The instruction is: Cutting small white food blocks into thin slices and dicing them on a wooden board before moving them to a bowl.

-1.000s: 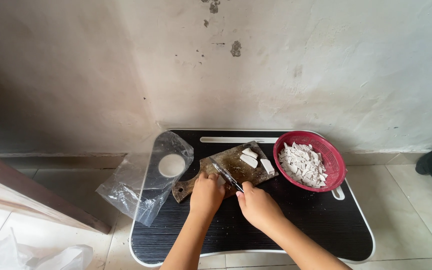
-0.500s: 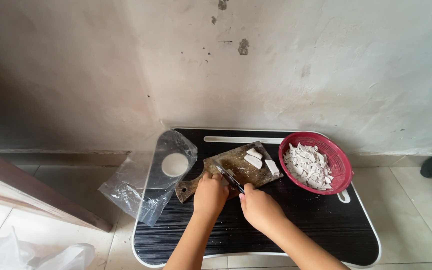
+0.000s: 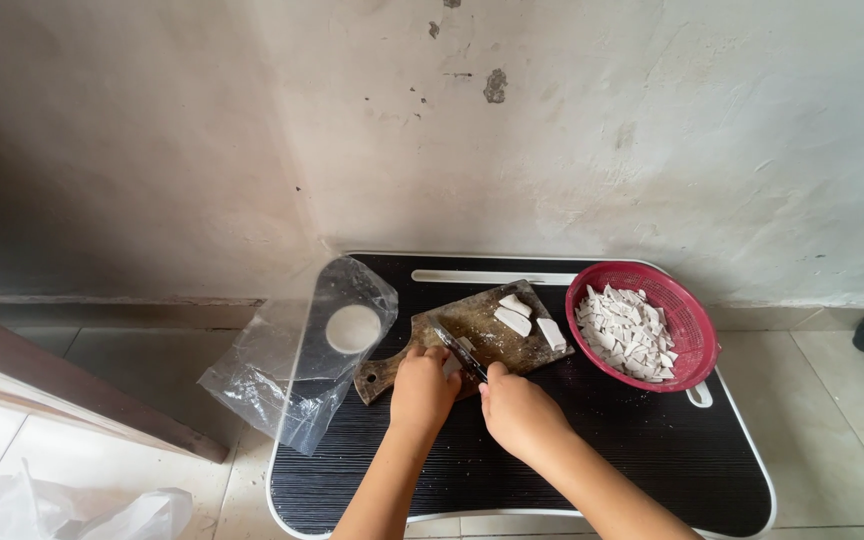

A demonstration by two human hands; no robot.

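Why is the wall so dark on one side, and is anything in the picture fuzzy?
Head view: the wall is bright on the right and fades into soft shadow on the left; the clear plastic bag shows pale glare; the left hand, right hand and wooden cutting board look fairly sharp; the straight edges bow slightly from the wide lens.

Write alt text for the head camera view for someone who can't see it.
Two hands work at a dark wooden cutting board on a black lap table: the right hand holds a knife, the left hand steadies something pale. White chunks lie on the board, beside a red basket of cut pieces.
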